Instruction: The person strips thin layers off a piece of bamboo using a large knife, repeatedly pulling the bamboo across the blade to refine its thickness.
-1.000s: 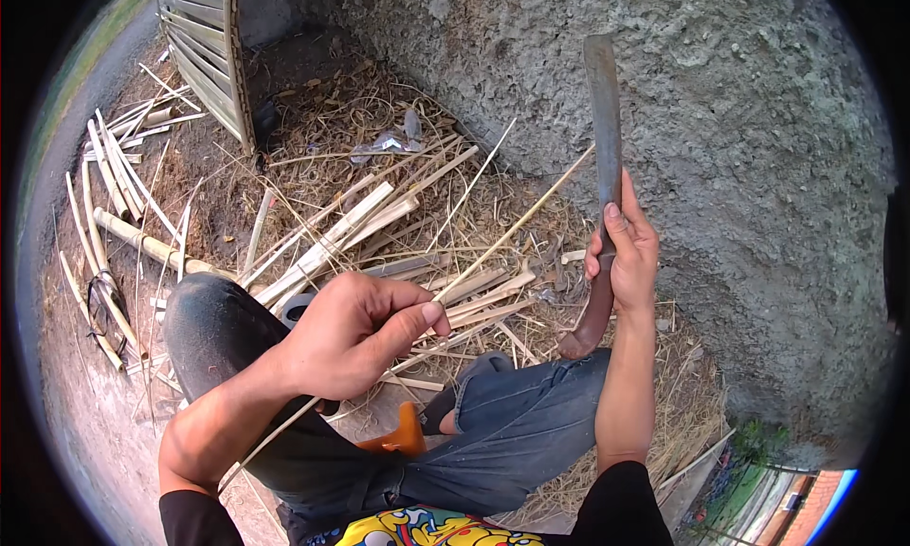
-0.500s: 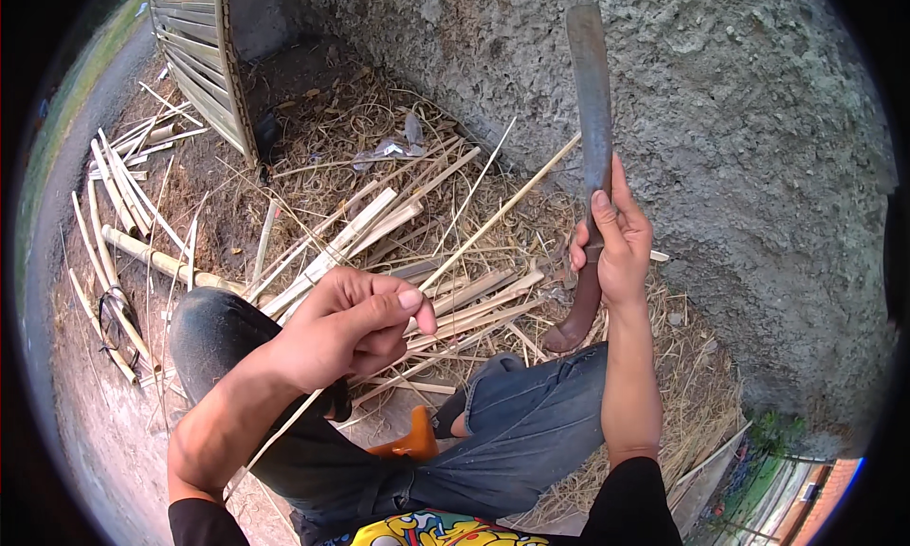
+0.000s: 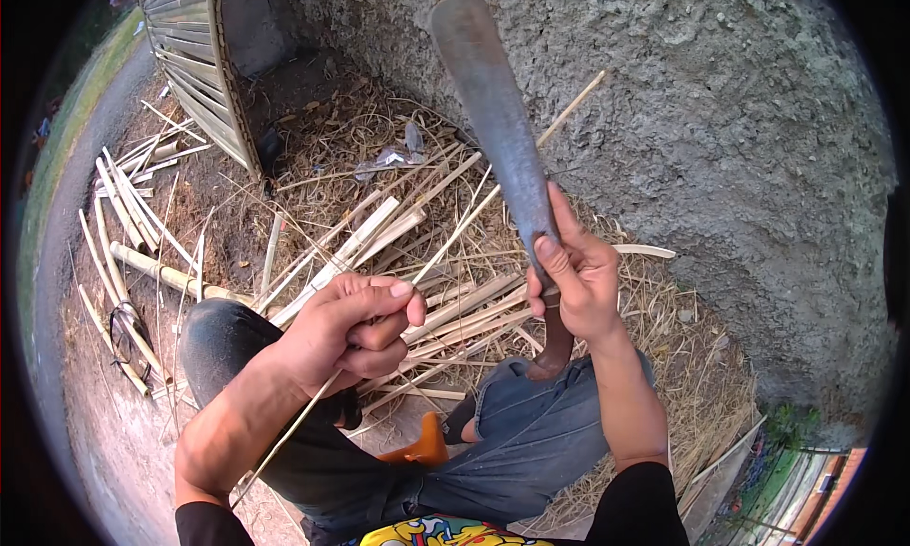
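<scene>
A long, thin bamboo strip (image 3: 455,235) runs slantwise through my closed left hand (image 3: 355,328), its far end rising toward the wall and its tail hanging past my forearm. My right hand (image 3: 580,273) is wrapped around the machete (image 3: 498,105) where the blade meets the dark, curved wooden handle (image 3: 554,342). The broad grey blade points up and leans left. It crosses in front of the strip, hiding part of it; whether they touch I cannot tell.
Split bamboo pieces (image 3: 474,309) lie beyond my legs, amid dry shavings (image 3: 332,148). A bamboo pole (image 3: 171,276) and a tied bundle (image 3: 123,309) are at left. A rough wall (image 3: 720,167) rises at right, a slatted panel (image 3: 194,58) at far left. Something orange (image 3: 427,442) sits between my legs.
My right hand has moved left and slightly down with the machete. Its blade has tipped left and now crosses the strip. My left hand keeps hold of the strip, nearly in place.
</scene>
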The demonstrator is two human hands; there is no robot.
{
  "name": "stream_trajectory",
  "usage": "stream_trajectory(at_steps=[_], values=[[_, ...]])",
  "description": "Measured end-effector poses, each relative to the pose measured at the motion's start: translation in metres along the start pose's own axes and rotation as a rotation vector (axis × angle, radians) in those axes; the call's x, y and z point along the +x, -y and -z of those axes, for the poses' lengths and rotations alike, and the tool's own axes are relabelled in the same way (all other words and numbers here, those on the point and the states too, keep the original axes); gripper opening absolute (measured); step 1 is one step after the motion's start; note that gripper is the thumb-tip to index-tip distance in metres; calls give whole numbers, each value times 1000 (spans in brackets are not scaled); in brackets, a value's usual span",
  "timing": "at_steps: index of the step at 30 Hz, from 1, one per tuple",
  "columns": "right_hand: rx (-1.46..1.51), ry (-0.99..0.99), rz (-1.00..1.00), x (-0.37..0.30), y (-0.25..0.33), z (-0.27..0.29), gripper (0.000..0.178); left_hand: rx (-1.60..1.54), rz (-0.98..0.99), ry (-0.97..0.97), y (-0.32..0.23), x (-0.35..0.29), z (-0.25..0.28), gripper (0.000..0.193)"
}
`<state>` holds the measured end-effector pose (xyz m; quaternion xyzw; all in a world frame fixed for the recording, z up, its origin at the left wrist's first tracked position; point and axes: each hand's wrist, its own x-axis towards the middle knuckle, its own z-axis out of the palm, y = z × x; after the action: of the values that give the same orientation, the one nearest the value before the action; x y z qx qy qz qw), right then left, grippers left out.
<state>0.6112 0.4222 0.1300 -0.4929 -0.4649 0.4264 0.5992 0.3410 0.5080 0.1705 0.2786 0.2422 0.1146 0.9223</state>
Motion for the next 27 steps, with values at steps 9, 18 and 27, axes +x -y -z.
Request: stream_trajectory(at_steps=[9,18,27], values=[[-26,-106,-60,13,-6,26,56,-2,85,-3,6,3,-4,31],[-94,249,-161,-1,2,-2,55,291,-89,-65,17,3,5,34],[-29,-93,-50,12,2,26,53,559,-122,-87,16,4,0,31]])
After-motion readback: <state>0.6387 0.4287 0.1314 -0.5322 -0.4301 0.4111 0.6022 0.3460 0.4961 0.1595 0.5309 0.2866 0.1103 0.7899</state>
